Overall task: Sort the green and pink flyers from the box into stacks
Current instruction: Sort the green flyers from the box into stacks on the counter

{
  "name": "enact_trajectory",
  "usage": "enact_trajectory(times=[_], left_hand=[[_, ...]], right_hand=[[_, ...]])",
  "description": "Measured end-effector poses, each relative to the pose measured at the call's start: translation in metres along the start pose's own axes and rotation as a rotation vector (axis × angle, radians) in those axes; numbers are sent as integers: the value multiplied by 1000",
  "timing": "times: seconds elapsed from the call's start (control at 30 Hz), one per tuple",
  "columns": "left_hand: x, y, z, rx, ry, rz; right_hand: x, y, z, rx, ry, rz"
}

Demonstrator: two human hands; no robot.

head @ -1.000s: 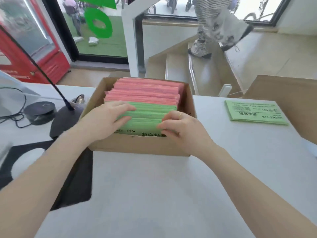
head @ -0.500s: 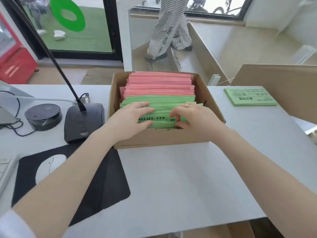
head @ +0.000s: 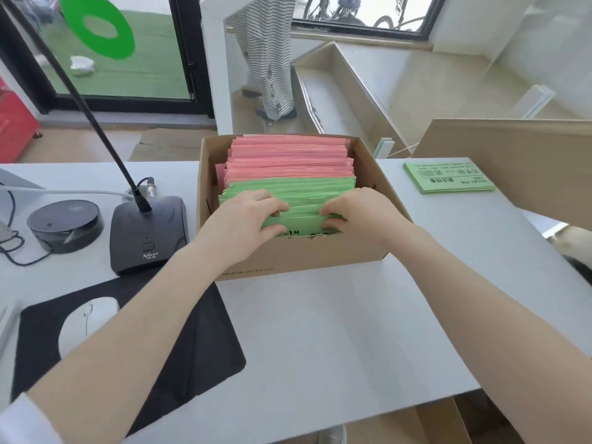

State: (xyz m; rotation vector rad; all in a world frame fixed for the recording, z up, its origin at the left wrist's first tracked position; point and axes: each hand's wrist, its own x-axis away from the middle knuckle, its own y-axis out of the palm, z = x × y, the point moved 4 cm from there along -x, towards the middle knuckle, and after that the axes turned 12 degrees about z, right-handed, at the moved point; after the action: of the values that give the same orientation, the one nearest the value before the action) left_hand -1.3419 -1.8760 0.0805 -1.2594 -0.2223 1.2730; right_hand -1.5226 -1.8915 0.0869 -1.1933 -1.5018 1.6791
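Both hands' fingers (head: 275, 206) seemingly around green flyers (head: 290, 222)

I see green flyers (head: 290, 191) upright at the box's (head: 298, 256) near end, pink flyers (head: 288, 158) behind; 1 green stack (head: 448, 180) lies near the table's far right edge.

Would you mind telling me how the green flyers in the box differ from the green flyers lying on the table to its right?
The green flyers in the box stand on edge, packed in front of pink flyers; the green stack on the table lies flat, alone. Both hands, left hand and right hand, grip the boxed ones; nothing touches the table stack. Both share the same green paper with dark print.
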Motion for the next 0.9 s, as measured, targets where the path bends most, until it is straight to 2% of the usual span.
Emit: enact_trajectory(times=[0.1,0.2,0.33,0.43,0.53,0.63,0.7,0.73,0.8,0.9], left_hand=[[-5,-3,2,-85,39,51],[-12,-18,24,-110,121,167],[-16,-41,81,-47,176,358],[-12,-36,120,30,217,346],[-3,4,145,120,201,209],[16,64,153,111,55,45],[29,88,154,111,-60,-6],[32,93,152,131,-121,5],[37,90,146,224,-286,89],[51,92,137,577,-670,177]], right_hand=[[12,-13,2,36,-69,254],[29,-41,8,11,-57,503],[57,-95,25,-32,-48,663],[85,-116,45,-139,-64,570],[115,-103,72,-179,-22,388],[149,-62,94,-199,75,143],[168,-34,102,-183,132,-28],[176,-27,107,-164,152,-47],[186,-27,122,-216,241,32],[203,-25,151,-626,527,156]])
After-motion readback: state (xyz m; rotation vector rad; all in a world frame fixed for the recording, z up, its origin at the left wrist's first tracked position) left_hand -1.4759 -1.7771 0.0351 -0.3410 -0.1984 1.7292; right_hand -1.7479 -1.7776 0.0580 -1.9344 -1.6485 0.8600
